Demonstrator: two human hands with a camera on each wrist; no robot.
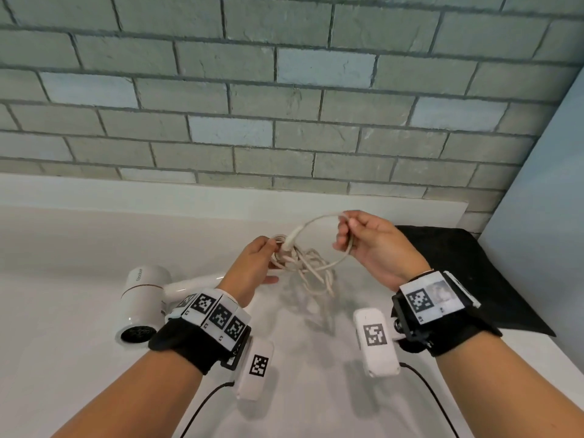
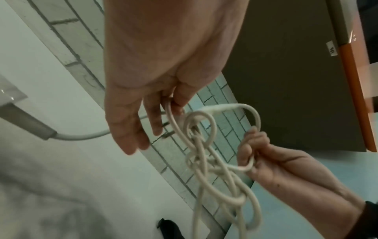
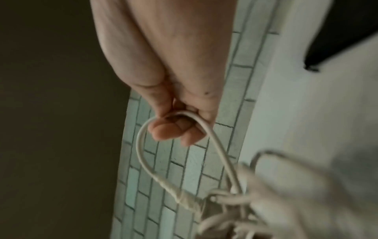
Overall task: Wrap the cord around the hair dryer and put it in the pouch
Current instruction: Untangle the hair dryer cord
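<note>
A white hair dryer (image 1: 143, 303) lies on the white counter (image 1: 79, 248) at the left, its handle partly behind my left wrist. Its cream cord (image 1: 308, 270) hangs in a tangle of loops above the counter between my hands. My left hand (image 1: 252, 267) pinches the cord (image 2: 196, 145) near the plug, while its other fingers (image 2: 131, 129) stay straight. My right hand (image 1: 363, 238) grips a loop of the cord (image 3: 147, 161), held up to the right. A black pouch (image 1: 474, 273) lies flat on the counter at the right.
A grey brick wall (image 1: 284, 90) rises behind the counter. A pale blue panel (image 1: 543, 200) closes off the right side. Black cables (image 1: 202, 409) trail from the wrist cameras toward me. The counter's front part is bare.
</note>
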